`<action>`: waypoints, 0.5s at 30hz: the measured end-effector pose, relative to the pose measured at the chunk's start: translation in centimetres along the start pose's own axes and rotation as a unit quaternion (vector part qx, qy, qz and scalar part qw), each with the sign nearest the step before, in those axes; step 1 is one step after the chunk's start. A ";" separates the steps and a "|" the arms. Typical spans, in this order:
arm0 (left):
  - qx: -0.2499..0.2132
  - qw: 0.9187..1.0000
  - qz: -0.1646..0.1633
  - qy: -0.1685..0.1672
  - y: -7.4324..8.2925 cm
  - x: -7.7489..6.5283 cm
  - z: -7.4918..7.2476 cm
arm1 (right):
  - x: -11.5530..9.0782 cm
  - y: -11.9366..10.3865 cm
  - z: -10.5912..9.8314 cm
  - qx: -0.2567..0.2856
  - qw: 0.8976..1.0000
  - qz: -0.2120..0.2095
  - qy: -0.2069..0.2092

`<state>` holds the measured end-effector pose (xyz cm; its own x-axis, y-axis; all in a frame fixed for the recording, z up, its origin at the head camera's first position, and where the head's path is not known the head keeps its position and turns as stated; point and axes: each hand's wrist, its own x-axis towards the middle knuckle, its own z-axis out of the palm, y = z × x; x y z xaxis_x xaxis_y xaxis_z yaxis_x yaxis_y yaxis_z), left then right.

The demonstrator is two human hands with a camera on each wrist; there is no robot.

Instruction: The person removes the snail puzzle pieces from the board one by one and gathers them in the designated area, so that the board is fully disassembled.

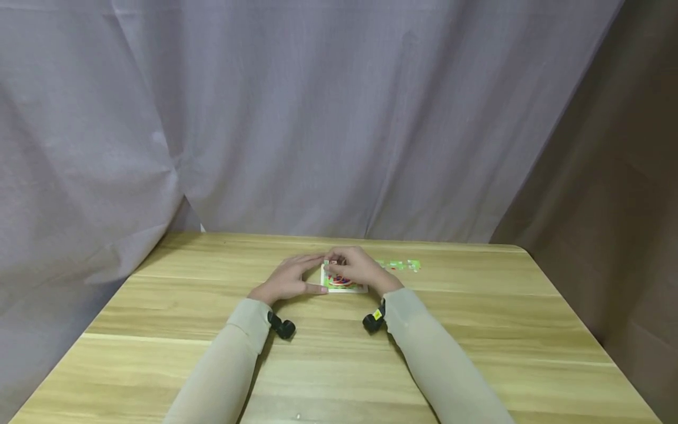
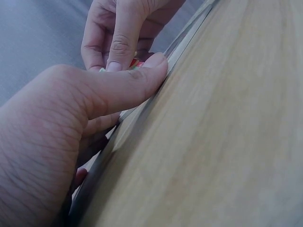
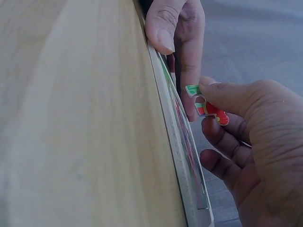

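Jigsaw piece (image 3: 221, 115) sits pinched between my right hand's (image 1: 359, 266) thumb and finger, above the puzzle board (image 1: 346, 290) near its ten o'clock corner. My left hand (image 1: 290, 278) lies straight-fingered at nine o'clock, thumb touching the near edge. Should that hand slacken, the board could slide; tilting the piece might snag its tab. More pieces (image 1: 405, 265) lie toward two o'clock.

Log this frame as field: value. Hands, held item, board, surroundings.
left hand: thumb on the board's near-left corner
right hand: pinches a puzzle piece
puzzle piece: red and green, held above the board
board: white-bordered, picture partly covered by the right hand
other pieces: mostly green, right of the board
surface: wooden table
backdrop: grey curtain
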<state>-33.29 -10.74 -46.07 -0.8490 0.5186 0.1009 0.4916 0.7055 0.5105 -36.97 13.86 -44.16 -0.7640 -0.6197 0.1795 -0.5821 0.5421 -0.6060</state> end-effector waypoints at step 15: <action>0.007 1.000 0.009 0.006 -0.2 0.2 0.2 | -0.4 0.4 -0.5 0.007 1.000 0.007 0.020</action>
<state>-33.51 -10.69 -46.38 -0.8424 0.5255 0.1193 0.5090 0.7033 0.4964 -37.02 14.63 -44.10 -0.7824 -0.5894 0.2011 -0.5676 0.5421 -0.6197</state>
